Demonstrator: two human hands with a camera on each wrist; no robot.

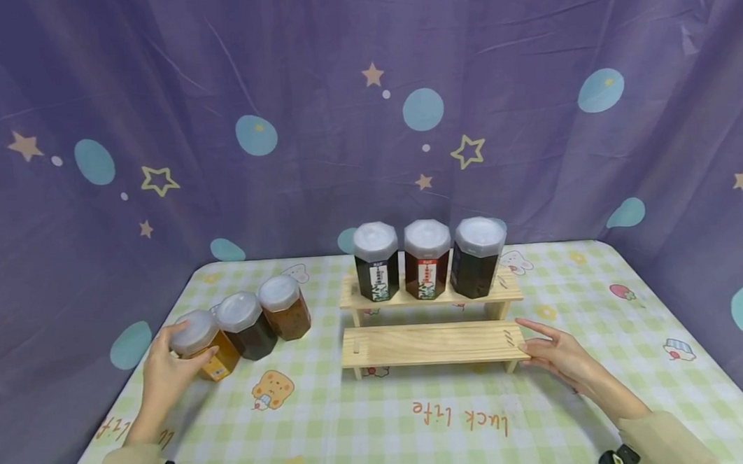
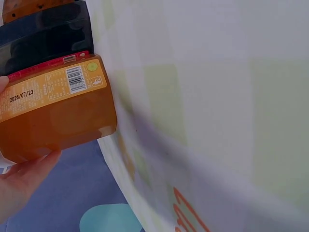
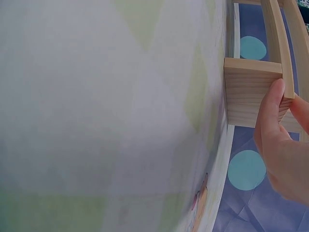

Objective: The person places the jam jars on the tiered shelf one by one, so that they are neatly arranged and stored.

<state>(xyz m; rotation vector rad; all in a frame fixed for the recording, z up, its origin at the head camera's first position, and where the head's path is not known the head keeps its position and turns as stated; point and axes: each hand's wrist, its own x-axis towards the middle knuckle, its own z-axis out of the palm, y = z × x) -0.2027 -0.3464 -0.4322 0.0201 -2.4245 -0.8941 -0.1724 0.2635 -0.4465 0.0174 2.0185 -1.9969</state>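
Note:
My left hand (image 1: 167,367) holds an amber jar (image 1: 222,357) with a clear lid and a yellow label, thumb on one side and fingers on the other. In the left wrist view, the jar (image 2: 58,125) shows a barcode and a printed date, with my left fingers (image 2: 41,166) against its side. Beside it stand a dark jar (image 1: 254,336) and a brown jar (image 1: 290,317). My right hand (image 1: 561,354) pinches the right end of the lower step of a two-step wooden rack (image 1: 431,344). The right wrist view has my fingers (image 3: 273,104) at the board's end, by its leg.
On the rack's upper step stand three lidded jars: a dark one with a white label (image 1: 378,274), a reddish-brown one (image 1: 428,267) and a plain dark one (image 1: 476,265). A green checked tablecloth (image 1: 331,430) covers the table. A purple patterned curtain (image 1: 319,193) hangs behind it.

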